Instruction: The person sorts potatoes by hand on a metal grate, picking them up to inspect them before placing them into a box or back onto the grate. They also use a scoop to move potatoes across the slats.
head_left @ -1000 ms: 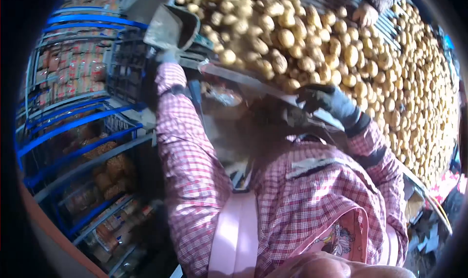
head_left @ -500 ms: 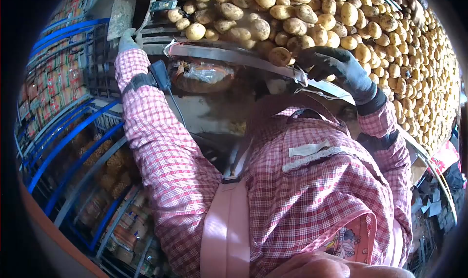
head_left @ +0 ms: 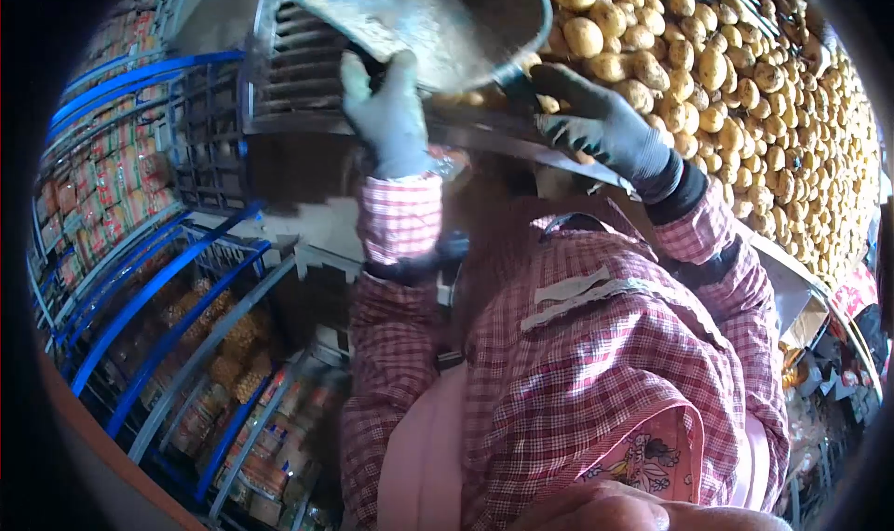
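Note:
A large, worn metal scoop [head_left: 400,19] with a pale, dirty inside is tilted over the slatted sorting table, partly blurred. My gloved left hand [head_left: 386,117] grips its near edge, thumb and fingers around a dark part there. On the scoop's right side, my gloved right hand [head_left: 605,126] closes at a dark handle-like piece [head_left: 519,91]; its fingertips are partly hidden. Loose potatoes [head_left: 712,70] lie in a broad layer beyond and to the right of my right hand.
Metal slats [head_left: 303,61] show left of the scoop. A metal edge strip [head_left: 494,142] runs along the table's near side. At left stand blue rails [head_left: 140,84] and crates of packed bags [head_left: 102,191]. A white curved rail [head_left: 843,322] bends round at right.
My left hand has swung right, bringing the scoop from the far left across the slats, over potatoes. My right hand has shifted left and up from the potatoes to the scoop's right side.

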`<state>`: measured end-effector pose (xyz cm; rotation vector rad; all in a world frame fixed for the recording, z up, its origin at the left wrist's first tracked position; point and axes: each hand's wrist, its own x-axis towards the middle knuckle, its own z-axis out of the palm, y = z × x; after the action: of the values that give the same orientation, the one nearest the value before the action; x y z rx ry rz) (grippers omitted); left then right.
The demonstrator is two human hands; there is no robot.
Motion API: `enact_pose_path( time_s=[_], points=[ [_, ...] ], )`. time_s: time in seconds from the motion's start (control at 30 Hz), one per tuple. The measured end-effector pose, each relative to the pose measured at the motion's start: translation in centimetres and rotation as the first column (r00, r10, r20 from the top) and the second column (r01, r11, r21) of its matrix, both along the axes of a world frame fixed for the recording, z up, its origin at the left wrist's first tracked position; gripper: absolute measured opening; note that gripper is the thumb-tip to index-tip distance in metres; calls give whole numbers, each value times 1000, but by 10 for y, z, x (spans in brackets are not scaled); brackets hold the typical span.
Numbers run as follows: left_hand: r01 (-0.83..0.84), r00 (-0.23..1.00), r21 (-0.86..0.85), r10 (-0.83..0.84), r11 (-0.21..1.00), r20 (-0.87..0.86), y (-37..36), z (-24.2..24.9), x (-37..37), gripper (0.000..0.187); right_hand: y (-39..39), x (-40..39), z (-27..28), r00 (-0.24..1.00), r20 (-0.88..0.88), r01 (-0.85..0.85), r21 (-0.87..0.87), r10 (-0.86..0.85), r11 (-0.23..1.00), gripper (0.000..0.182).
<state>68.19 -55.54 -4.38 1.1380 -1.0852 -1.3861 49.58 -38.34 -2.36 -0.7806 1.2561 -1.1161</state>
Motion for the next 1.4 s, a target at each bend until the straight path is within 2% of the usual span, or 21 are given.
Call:
enact_pose_path(
  time_s=[0.1, 0.23, 0.37, 0.4, 0.47, 0.5, 0.53, 0.6, 0.7, 0.73, 0.8, 0.87, 0.9, 0.97, 1.07, 1.17, 1.2, 1.23, 1.3, 1.33, 1.4],
  points=[
    [106, 991, -10, -106, 994, -80, 6, 27, -16, 51, -3, 9, -5, 987, -141, 56, -135, -75, 989, 68],
    [232, 971, -3, -232, 973, -63, 15, 58, -36, 30, -21, -6, 21, 869, -495, 3, -27, -16, 1000, 51],
    [375, 912, -3, -370, 927, -175, 35, 71, -59, 32, -21, -16, -28, 859, -261, 399, -199, -441, 895, 27],
    [479, 866, 5, -472, 878, -162, 35, 69, -62, 41, -20, -29, -26, 627, -656, 339, -257, -421, 905, 26],
    [609, 760, -37, -596, 792, -260, 47, 74, -62, 59, -6, -48, -19, 716, -365, 553, -224, -595, 802, 24],
    [714, 685, -109, -722, 692, -97, 47, 50, -60, 63, 7, -59, 8, 746, -341, 608, -1, -572, 794, 26],
    [739, 672, -167, -728, 652, 132, 55, 40, -58, 54, 20, -73, 7, 729, -214, 655, -58, -650, 753, 26],
    [845, 534, -402, -619, 354, 576, 65, 13, -48, 57, 63, -106, 19, 754, -205, 642, 31, -624, 766, 27],
    [947, 308, -315, -434, 57, 847, 110, -3, -52, 58, 116, -120, 35, 706, -208, 701, 75, -677, 709, 32],
    [962, 166, -242, -436, -124, 884, 113, -24, -70, 59, 136, -120, 34, 713, -134, 698, 39, -689, 715, 35],
    [947, 222, -286, -352, -142, 909, 120, -29, -87, 62, 166, -122, 44, 816, -113, 575, 66, -566, 815, 39],
    [890, 374, -430, -295, -152, 879, 123, -34, -106, 57, 195, -123, 46, 829, -112, 560, 158, -549, 813, 42],
    [855, 445, -493, -262, -159, 857, 121, -37, -117, 55, 201, -119, 57, 823, -218, 557, 135, -524, 819, 41],
    [913, 289, -346, -257, -215, 922, 109, -44, -154, 54, 221, -123, 52, 811, -181, 584, 199, -557, 787, 41],
    [973, 60, -53, 21, -223, 998, 103, -12, -214, 49, 254, -131, 35, 785, -101, 616, 229, -611, 754, 45],
    [911, 380, -369, 26, -184, 925, 77, -26, -274, 61, 275, -132, 29, 689, -25, 717, 166, -724, 677, 51],
    [859, 463, -466, -65, -214, 884, 61, -43, -303, 71, 285, -135, 30, 693, 2, 710, 172, -721, 683, 42],
    [972, 232, -234, -204, 19, 951, 53, -41, -328, 69, 296, -140, 31, 698, 30, 700, 176, -715, 692, 34],
    [870, 493, -492, 106, -37, 863, 35, -66, -358, 63, 312, -141, 36, 673, 74, 707, 226, -736, 670, 26],
    [846, 530, -525, 38, -99, 847, 43, -47, -353, 59, 321, -144, 31, 648, 61, 741, 180, -759, 647, 34],
    [877, 341, -320, -7, -357, 940, 93, -14, -320, 53, 341, -143, 18, 590, 50, 800, 99, -805, 592, 54]
  ],
)
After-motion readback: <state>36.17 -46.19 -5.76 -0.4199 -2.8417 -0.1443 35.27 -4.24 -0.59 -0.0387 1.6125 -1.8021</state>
